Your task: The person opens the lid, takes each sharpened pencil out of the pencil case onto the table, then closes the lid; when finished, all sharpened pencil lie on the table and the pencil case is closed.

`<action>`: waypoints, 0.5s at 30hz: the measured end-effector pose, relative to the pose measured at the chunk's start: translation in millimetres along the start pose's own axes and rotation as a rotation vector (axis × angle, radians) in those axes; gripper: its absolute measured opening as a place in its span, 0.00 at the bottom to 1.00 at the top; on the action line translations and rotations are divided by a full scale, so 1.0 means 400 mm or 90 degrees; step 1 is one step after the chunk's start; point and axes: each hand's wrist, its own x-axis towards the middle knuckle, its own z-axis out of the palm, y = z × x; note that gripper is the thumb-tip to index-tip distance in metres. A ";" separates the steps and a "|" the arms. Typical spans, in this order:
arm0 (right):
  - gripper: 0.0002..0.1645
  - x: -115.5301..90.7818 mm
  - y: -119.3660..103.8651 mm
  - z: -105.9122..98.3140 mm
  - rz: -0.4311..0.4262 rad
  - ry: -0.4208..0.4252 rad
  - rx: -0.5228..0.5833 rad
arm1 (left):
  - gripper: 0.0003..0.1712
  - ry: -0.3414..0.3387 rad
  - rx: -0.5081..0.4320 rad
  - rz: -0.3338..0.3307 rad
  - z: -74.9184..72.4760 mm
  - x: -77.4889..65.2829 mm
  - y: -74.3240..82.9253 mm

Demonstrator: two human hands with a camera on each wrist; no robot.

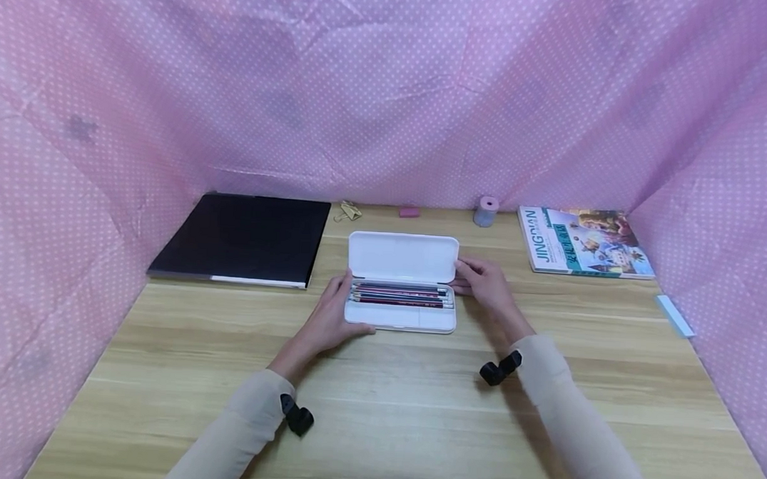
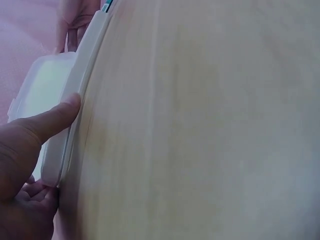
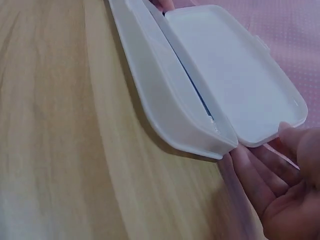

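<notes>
I've got left hand gripping the pencil case, right hand pinching its lid; black slab 10 o'clock, book 2, pink block 12.

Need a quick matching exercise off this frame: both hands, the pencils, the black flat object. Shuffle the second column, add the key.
Column one
1. Left hand
2. Right hand
3. Pencils
4. Black flat object

Column two
A. Holding the right edge of the raised lid
B. On the table, left of the white case
C. Gripping the case's left end
D. Lying side by side inside the case

Pairs: 1-C, 2-A, 3-D, 4-B
</notes>
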 end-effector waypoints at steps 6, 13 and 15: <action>0.23 -0.041 -0.043 -0.004 -0.210 0.098 -0.140 | 0.69 -0.009 -0.001 -0.008 -0.005 0.001 0.008; 0.19 -0.075 -0.050 0.025 -0.313 -0.051 -0.277 | 0.69 -0.005 0.000 -0.008 -0.010 -0.001 0.010; 0.19 -0.081 -0.040 0.038 -0.299 -0.104 -0.313 | 0.69 -0.004 -0.002 -0.008 -0.010 -0.002 0.010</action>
